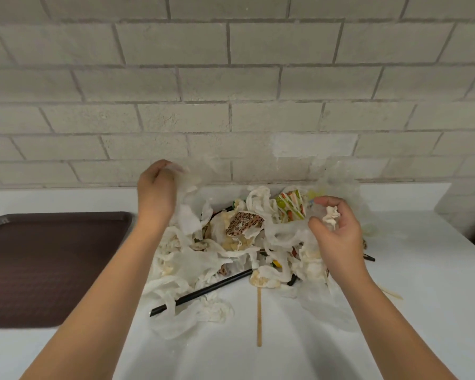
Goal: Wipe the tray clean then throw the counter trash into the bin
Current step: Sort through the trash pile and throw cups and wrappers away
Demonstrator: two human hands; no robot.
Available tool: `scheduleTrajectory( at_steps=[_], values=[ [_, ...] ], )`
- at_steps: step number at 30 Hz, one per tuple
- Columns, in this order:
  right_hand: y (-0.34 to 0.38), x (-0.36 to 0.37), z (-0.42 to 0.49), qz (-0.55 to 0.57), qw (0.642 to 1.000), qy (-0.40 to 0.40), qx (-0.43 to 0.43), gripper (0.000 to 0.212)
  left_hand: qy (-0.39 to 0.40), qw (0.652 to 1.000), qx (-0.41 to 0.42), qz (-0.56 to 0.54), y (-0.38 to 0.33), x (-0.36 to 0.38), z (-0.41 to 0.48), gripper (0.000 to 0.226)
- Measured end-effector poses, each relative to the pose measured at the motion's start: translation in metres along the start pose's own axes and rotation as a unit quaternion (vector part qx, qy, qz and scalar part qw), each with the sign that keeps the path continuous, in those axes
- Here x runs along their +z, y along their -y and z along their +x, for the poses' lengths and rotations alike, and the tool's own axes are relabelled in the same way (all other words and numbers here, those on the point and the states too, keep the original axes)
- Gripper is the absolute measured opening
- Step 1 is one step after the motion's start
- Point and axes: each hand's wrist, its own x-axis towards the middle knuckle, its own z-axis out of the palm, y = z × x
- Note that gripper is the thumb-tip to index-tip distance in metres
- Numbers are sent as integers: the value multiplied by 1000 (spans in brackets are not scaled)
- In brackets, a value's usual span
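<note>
Tissue scrap pinched in right hand [333, 231] | left hand [155, 193] grips thin plastic [188, 176]

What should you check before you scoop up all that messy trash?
1. Tray out of the way: ok, it sits left of the pile, bare.
2. Left hand has a grip: ok, it pinches thin white paper.
3. Right hand has a grip: ok, it holds a crumpled wad.
4. Loose bits gathered: not ok, the wooden stick and black straw poke out of the pile.
5. Bin within reach: cannot tell, no bin is in view.
</note>
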Motion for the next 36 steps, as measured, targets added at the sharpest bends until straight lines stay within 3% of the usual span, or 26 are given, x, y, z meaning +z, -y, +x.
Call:
scheduleTrajectory(
  at_steps=[2,4,6,8,10,11,13,15,17,20,22,24,28,33,36],
  values=[
    [-2,-1,-7,-8,1000,12,7,38,10,998,-4,63,7,-16,-18,27],
    [-4,-1,-16,-15,999,26,16,40,55,980,11,193,30,-23,-38,45],
    [-6,-1,-25,-22,999,36,24,37,107,933,37,341,55,-24,-61,66],
    [-11,-2,-33,-35,998,44,39,33,161,859,71,481,84,-19,-75,79],
    [-18,-5,-40,-50,996,40,63,28,203,797,77,564,109,-16,-81,77],
    [-21,-9,-43,-56,996,26,70,25,208,787,81,575,117,-15,-81,67],
    [-22,-20,-46,-62,996,-20,68,18,192,800,102,559,121,-16,-79,46],
    [-24,-35,-47,-99,991,-47,77,5,162,836,129,508,115,-16,-77,43],
    [-30,-48,-49,-215,970,-16,116,19,131,863,169,457,100,-16,-74,43],
    [-52,-54,-59,-404,886,115,195,51,83,885,198,412,75,-15,-71,37],
    [-71,-52,-69,-464,839,182,219,68,57,907,184,374,61,-13,-68,29],
    [-84,-51,-74,-482,822,194,233,77,42,926,176,331,47,-11,-69,19],
    [-101,-53,-75,-513,820,156,199,57,28,953,164,255,23,-13,-75,10],
    [-108,-58,-83,-462,871,110,123,29,-5,989,75,129,-2,-13,-84,21],
    [-101,-65,-83,-425,891,93,134,16,-26,997,50,57,-16,-8,-91,28]
  ],
)
